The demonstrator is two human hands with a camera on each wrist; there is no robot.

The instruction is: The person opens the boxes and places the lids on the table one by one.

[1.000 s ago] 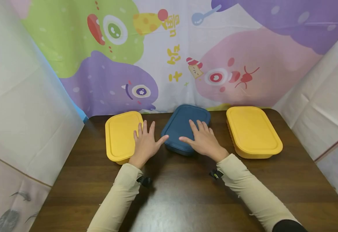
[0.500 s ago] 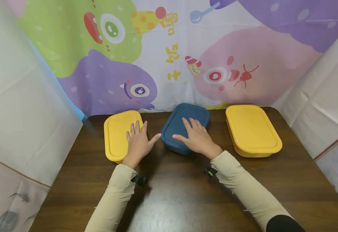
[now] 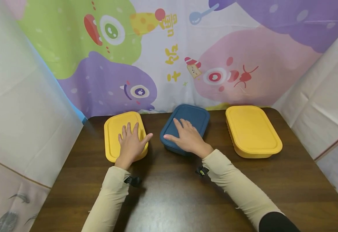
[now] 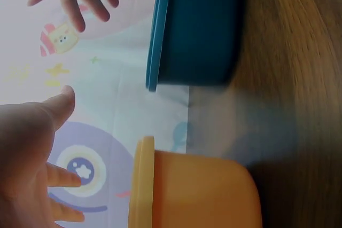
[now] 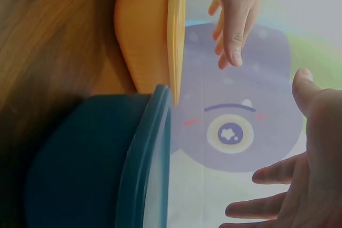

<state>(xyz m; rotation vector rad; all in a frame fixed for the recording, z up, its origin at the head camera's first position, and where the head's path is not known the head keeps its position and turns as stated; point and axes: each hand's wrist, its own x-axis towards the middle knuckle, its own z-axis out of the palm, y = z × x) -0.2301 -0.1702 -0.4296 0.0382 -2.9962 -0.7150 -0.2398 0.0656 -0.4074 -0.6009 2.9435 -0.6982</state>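
Observation:
Spread fingers and an out-stretched thumb mark my left hand (image 3: 130, 145), which hovers over the left yellow lidded box (image 3: 113, 129). In the left wrist view a gap shows between that hand (image 4: 26, 153) and the yellow lid (image 4: 141, 185). Over the blue lidded box (image 3: 193, 116) in the middle is my right hand (image 3: 187, 138), its fingers extended too. The right wrist view shows this hand (image 5: 315, 164) apart from the blue lid (image 5: 149, 164). Neither hand holds anything. Both boxes have their lids on, so their insides are hidden.
A second yellow lidded box (image 3: 253, 129) stands at the right on the dark wooden table (image 3: 169, 193). Behind the table hangs a cloth (image 3: 169, 93) printed with cartoon monsters. Pale cloth walls (image 3: 325, 96) rise at both sides.
Both hands have moved left, the left one from the yellow box's right edge to over its lid, the right one across the blue lid. The boxes stay put.

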